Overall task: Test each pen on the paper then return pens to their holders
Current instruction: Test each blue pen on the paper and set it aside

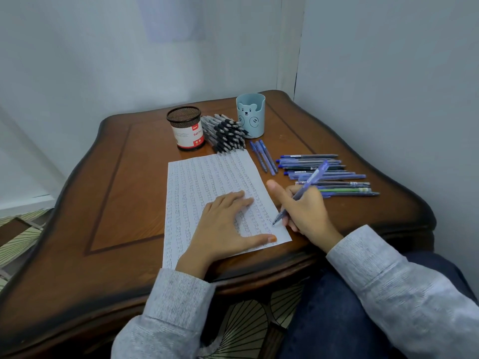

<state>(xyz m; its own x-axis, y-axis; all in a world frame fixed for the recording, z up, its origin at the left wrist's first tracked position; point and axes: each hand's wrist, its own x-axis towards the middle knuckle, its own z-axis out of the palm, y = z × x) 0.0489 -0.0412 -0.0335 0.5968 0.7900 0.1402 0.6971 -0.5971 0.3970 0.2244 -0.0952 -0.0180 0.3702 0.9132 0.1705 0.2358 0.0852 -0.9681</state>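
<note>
Our right hand [305, 211] grips a blue pen [302, 193], its tip touching the paper [207, 177] near the sheet's right edge. Our left hand [225, 224] lies flat on the paper, fingers straight. Just right lie loose blue pens [324, 174]; farther back, black pens [225, 133] are heaped between the mesh holder [185, 128] and the bear holder [251, 115]

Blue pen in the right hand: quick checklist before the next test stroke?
1. Grip: right hand holds the blue pen: ok.
2. Tip over the paper, near its right edge: ok.
3. Tip touching the paper: cannot tell.
4. Paper pinned: left hand lies flat on it: ok.
5. Blank space at the tip: cannot tell, the sheet is dense with marks.
6. Holders for the return: bear cup and mesh cup stand upright at the far side: ok.
</note>
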